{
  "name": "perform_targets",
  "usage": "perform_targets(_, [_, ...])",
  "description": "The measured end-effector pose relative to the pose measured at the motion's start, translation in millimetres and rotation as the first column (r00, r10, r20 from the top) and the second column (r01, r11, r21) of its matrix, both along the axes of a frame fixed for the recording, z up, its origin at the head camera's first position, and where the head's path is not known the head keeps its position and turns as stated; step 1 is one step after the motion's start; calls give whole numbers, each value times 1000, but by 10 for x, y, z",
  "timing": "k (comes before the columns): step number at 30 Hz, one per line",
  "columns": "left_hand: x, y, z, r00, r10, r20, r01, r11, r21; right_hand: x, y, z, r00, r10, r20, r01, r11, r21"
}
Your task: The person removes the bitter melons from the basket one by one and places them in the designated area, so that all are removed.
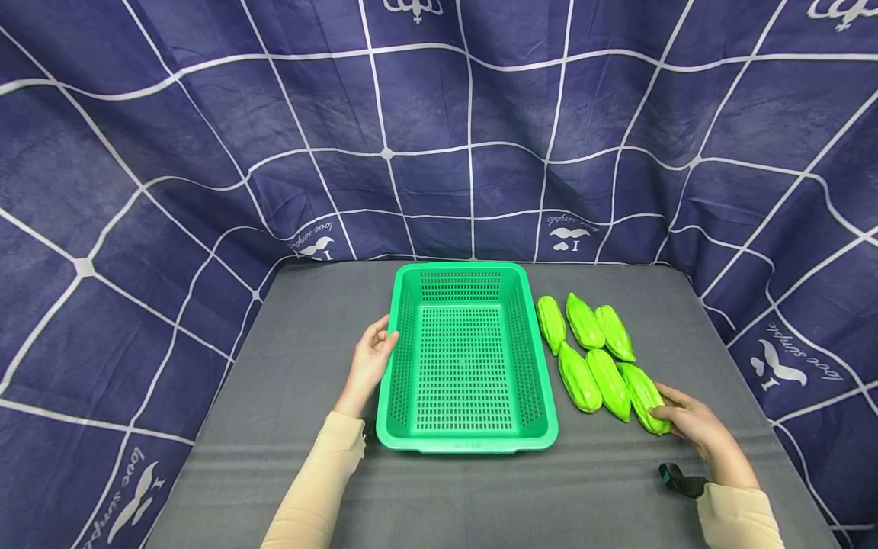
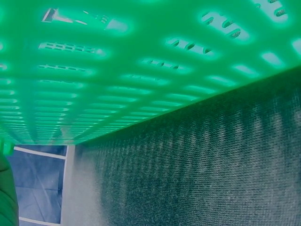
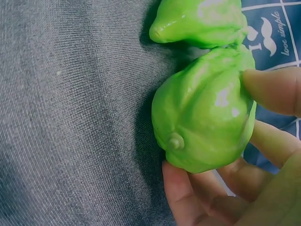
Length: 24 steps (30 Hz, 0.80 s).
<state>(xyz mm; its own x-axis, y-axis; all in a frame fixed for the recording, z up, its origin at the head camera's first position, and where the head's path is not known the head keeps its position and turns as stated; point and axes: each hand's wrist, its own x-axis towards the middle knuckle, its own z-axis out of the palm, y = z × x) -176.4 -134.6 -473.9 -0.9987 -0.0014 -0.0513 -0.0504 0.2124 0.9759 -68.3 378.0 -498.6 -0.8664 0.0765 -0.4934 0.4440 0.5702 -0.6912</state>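
Observation:
A green plastic basket (image 1: 466,442) with slotted walls stands upright on the grey cloth. My left hand (image 1: 373,354) holds its left rim, thumb at the edge; the left wrist view looks along the slotted outer wall (image 2: 141,101), with part of the hand (image 2: 7,193) at the left edge. To the basket's right lie several bright green ridged gourds (image 1: 583,324). My right hand (image 1: 700,431) grips the nearest right-hand gourd (image 1: 643,400), its thumb on top and fingers curled round the far side and below. In the right wrist view this gourd (image 3: 202,117) shows a small nub at its end.
Grey cloth (image 1: 590,488) covers the table. A blue curtain (image 1: 425,183) with white lines hangs behind and at both sides. Another gourd (image 3: 202,21) lies right against the gripped one. A black strap device (image 1: 679,480) sits at my right wrist.

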Motion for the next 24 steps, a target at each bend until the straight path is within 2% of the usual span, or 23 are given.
perform_targets(8, [-28,-5,-42,1000,-4,-4,4,1000,-7,-5,-32,-13,1000,4,-18,-4,1000,29])
perform_targets(16, [-169,-52,-366,1000,10,-5,-10,1000,10,-1,-45,-18,1000,10,-23,-9,999,45])
perform_targets(24, [-171,-60,-402,1000,18,-25,-18,999,-32,-4,-35,-21,999,-12,-44,14,999,42])
